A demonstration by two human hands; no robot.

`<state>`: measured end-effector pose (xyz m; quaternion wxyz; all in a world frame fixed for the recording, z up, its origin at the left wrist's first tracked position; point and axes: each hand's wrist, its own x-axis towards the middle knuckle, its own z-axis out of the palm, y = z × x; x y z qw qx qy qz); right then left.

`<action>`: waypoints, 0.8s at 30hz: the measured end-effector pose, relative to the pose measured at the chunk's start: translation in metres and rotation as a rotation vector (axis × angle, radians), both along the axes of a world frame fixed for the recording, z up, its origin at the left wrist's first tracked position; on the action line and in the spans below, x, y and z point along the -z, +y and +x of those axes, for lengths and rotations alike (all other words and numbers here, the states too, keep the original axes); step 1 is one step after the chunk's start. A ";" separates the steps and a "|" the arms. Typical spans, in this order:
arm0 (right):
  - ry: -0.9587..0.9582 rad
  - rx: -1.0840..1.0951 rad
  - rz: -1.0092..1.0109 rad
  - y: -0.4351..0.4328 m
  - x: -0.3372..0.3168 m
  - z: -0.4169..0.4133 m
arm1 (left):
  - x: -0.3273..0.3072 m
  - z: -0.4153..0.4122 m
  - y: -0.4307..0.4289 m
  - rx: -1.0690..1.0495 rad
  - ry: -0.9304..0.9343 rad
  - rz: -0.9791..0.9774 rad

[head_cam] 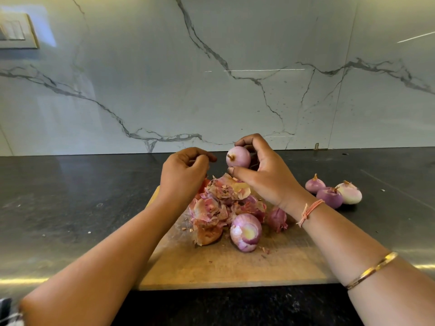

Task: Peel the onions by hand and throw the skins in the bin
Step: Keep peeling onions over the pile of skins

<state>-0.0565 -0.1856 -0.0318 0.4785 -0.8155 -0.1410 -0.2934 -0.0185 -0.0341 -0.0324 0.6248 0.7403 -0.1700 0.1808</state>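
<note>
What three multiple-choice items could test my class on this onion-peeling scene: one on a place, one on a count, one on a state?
1. Where does the heap of skins lie?
A) on the wooden board
B) in a bin
C) in a bowl

2. How many peeled onions sit on the dark counter right of the board?
A) one
B) three
C) five

3. What is the right hand doing?
A) lying flat on the board
B) holding a knife
C) gripping a pale onion

Answers:
1 A: the skins are piled on the far part of the board.
2 B: three sit close together beside the right wrist.
3 C: thumb and fingers curl round the onion, held above the heap.
</note>
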 end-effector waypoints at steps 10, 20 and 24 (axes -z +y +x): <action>0.050 0.000 -0.022 0.002 0.000 -0.002 | 0.002 -0.008 -0.002 0.210 -0.188 0.037; 0.025 0.007 -0.183 0.001 0.001 -0.003 | 0.003 -0.003 0.000 0.164 -0.339 0.147; 0.032 -0.002 -0.185 0.001 0.001 -0.002 | 0.002 -0.002 0.002 0.168 -0.355 0.168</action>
